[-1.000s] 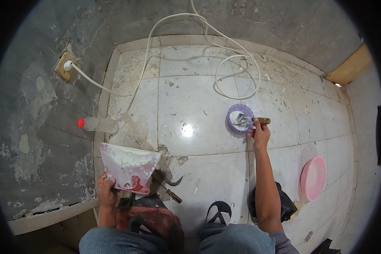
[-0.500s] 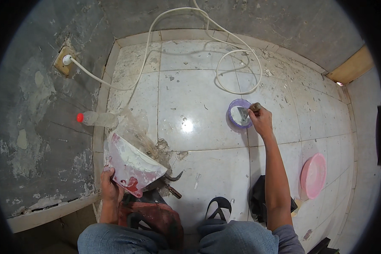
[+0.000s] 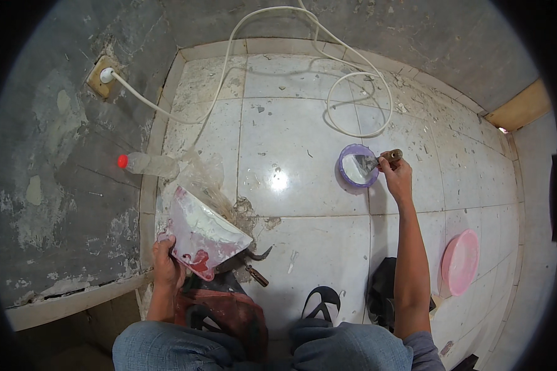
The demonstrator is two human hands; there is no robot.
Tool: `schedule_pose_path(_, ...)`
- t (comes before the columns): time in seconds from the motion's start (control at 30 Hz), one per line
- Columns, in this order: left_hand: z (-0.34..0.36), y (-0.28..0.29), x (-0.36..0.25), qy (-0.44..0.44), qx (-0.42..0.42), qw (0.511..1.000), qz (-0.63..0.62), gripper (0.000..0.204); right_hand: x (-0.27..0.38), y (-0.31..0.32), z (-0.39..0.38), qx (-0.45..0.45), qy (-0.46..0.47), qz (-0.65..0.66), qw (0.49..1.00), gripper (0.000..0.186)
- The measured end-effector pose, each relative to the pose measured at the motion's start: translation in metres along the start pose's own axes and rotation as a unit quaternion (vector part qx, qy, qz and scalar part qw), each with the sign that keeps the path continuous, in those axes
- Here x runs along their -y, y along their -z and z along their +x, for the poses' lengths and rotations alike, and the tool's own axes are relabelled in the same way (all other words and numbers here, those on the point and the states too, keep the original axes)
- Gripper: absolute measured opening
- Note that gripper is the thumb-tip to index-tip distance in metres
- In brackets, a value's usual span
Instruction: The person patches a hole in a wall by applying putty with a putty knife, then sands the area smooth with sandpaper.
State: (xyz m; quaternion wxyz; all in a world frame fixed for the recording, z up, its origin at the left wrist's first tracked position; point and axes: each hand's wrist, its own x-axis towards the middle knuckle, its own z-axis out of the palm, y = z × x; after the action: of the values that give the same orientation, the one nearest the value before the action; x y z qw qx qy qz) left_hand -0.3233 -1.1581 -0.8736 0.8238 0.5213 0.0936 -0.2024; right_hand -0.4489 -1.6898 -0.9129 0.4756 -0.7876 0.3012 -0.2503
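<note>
My left hand [image 3: 166,263] is closed on the edge of a pink-red plastic plastering board [image 3: 192,244], which is tilted and smeared with whitish putty along its far side. Out to the right, my right hand [image 3: 398,178] grips the brown handle of a putty knife [image 3: 393,156]. The knife's metal blade reaches over the rim into a small purple bowl [image 3: 342,173] on the floor. White paste [image 3: 354,170] lies in that bowl. Part of the blade is coated with it.
By the left wall lie a red-capped clear bottle [image 3: 148,164] and a crumpled plastic bag [image 3: 204,179]. A white cable [image 3: 229,46] loops over the tiles from a wall socket [image 3: 102,77]. A pink basin [image 3: 461,263] stands at right. A brown-handled tool [image 3: 257,276] lies near my feet.
The putty knife's handle has swung to the right and tipped lower, its blade still in the bowl. My left hand keeps its hold on the board. The whole view has shifted slightly.
</note>
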Motion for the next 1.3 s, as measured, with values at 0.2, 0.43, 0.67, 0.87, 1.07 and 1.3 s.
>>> schedule_pose_path(0.2,0.003,0.004,0.001,-0.014,0.01,0.999,0.035,0.027,0.002,-0.001,-0.004,-0.048,-0.019,-0.016,0.999,0.022)
schedule_pose_path(0.43,0.004,0.007,0.002,-0.028,0.012,0.999,0.036,0.027,0.001,-0.012,-0.001,0.004,-0.01,-0.055,0.998,0.022)
schedule_pose_path(0.67,0.002,0.003,-0.001,-0.025,0.004,0.999,0.03,0.024,0.004,-0.013,0.008,0.128,0.086,-0.124,0.98,0.024)
schedule_pose_path(0.87,0.007,-0.008,-0.025,-0.039,0.025,0.997,0.054,0.032,-0.023,-0.005,0.01,-0.038,0.125,-0.289,0.948,0.029)
schedule_pose_path(1.07,0.036,-0.029,-0.048,-0.067,0.023,0.996,0.054,0.024,-0.043,-0.003,-0.003,0.025,-0.268,0.007,0.963,0.023)
schedule_pose_path(1.3,0.032,-0.084,-0.101,-0.025,0.016,0.995,0.096,0.024,-0.035,0.012,-0.022,-0.047,-0.295,0.015,0.954,0.024)
